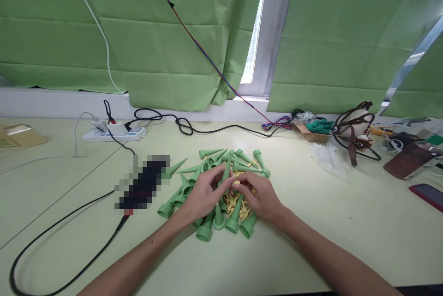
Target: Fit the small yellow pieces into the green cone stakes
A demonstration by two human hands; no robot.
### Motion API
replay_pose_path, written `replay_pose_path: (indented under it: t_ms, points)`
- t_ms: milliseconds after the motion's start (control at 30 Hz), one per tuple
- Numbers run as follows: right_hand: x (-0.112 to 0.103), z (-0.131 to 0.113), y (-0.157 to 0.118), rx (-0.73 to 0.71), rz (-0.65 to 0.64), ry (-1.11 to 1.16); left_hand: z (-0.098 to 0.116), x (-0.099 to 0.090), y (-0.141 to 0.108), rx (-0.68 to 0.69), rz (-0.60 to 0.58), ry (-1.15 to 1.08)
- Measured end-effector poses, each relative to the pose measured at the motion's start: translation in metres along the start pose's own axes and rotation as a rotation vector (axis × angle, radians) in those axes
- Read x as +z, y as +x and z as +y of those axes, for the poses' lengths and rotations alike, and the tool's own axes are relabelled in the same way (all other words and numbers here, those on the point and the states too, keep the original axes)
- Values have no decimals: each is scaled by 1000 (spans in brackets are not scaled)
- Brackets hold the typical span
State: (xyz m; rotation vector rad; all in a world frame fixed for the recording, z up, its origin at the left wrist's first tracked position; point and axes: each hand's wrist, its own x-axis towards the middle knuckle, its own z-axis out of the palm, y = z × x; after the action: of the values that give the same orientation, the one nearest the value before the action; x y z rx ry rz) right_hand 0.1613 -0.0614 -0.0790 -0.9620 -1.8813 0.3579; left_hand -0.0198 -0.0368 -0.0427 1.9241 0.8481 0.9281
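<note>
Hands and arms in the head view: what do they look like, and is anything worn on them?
The left hand and right hand are bare, without gloves. No sleeve, watch or bracelet shows on either forearm. The left forearm has a small dark spot.

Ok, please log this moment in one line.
left hand: holds green plastic cone | right hand: pinches small yellow piece | beneath: more cones, pieces

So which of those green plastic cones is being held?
The tapered green plastic cone gripped by the left hand; the others lie loose around it.
</note>
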Motion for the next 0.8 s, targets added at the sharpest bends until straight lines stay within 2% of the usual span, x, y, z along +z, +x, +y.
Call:
replay_pose_path:
  t_ms: [800]
  points:
    - [1, 3, 0, 12, -17, 7, -2, 1, 1, 7, 37, 50]
